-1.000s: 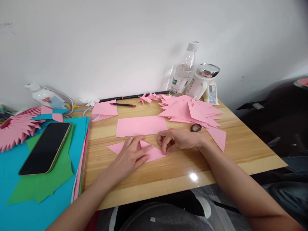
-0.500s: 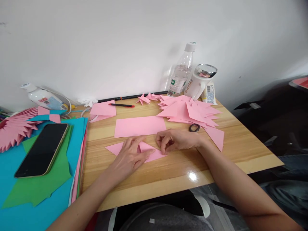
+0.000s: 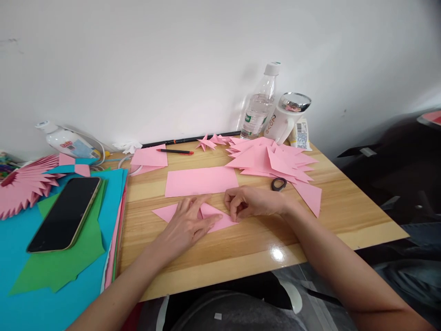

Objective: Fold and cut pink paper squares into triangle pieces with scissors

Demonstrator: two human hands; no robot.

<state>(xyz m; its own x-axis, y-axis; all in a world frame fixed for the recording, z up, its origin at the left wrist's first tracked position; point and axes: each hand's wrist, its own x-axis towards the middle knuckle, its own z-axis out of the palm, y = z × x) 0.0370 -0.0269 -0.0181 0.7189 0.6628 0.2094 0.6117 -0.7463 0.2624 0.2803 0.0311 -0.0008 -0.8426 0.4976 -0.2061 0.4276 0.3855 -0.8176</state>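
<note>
A folded piece of pink paper (image 3: 225, 223) lies flat on the wooden table, its points toward left and right. My left hand (image 3: 188, 220) rests on top of it with the fingers spread, covering its middle. With thumb and fingers closed together, my right hand (image 3: 251, 202) pinches the paper's right corner. Just beyond both hands is a flat pink paper rectangle (image 3: 201, 181). Past my right wrist sits a black ring-shaped handle (image 3: 279, 184), next to a pile of folded pink pieces (image 3: 257, 158).
On the left, a phone (image 3: 65, 214) lies on green paper (image 3: 82, 253) over blue sheets (image 3: 115, 197). A water bottle (image 3: 257, 112) and a white mug (image 3: 284, 122) stand at the back. A pen (image 3: 175, 151) overlaps pink paper (image 3: 148, 157). The table's front edge (image 3: 193, 287) is near me.
The whole view has shifted slightly, with things on the left appearing a little farther right. Both hands keep their places on the pink paper.
</note>
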